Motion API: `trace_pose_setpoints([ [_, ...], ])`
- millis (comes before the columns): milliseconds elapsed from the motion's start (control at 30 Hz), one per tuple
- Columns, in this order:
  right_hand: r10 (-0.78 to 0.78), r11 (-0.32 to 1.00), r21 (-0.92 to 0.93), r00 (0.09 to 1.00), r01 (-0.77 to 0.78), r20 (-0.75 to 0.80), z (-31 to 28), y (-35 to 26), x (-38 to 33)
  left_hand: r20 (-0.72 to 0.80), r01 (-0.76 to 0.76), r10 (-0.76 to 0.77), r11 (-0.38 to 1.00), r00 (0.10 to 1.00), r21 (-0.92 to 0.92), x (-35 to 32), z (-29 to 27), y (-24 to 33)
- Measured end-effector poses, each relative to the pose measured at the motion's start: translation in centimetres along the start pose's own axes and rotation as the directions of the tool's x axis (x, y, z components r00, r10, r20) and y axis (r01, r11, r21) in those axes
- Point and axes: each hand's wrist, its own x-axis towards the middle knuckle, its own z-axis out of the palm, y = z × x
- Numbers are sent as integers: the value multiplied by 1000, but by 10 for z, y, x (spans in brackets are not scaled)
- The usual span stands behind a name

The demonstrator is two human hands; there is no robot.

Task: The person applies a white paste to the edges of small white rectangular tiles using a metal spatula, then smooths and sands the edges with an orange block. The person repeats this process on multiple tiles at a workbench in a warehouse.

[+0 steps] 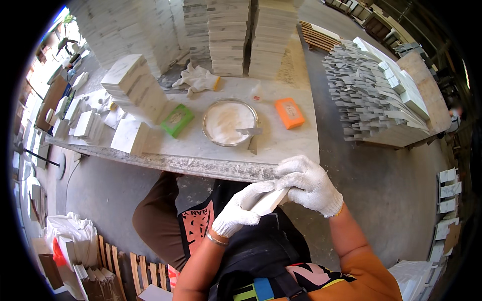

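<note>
Both hands are wearing white knitted gloves and are holding one white stone piece (269, 202) above the person's lap, just in front of the near edge of the pale stone table (191, 150). The left hand (244, 208) is clasping the lower-left part, its grip parted only by the piece's thickness between thumb and fingers; the right hand (307, 183) is curling over the upper-right part in a similarly narrow grip (its fingertips are largely hiding beneath the glove's own bulk). Handling is appearing to be under way: this single piece is occupying both hands, while a tilted stack of tiles (133, 83) and taller stacks (229, 40) are standing on the table; which of these are finished or waiting, the view is not showing. A round bowl (205, 123) is holding white paste (223, 120), with a scraper blade (249, 131) lying across its right side, between a green box (177, 120) and an orange box (289, 113). The piece's long axis is running obliquely from lower left to upper right, its far end pointing toward the right hand and the table's near edge; no distinct front is showing.
</note>
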Motion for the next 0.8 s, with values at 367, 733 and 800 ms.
trace_pose_setpoints([
  [367,73,995,-65,997,-74,-20,2,-4,11,-52,-141,298,590,953,795,5,11,22],
  [733,224,961,160,974,-224,16,2,23,30,-222,-53,329,657,918,752,8,-4,26],
  [800,201,973,129,976,-190,-82,2,35,45,-246,-49,331,678,911,733,7,-8,33],
])
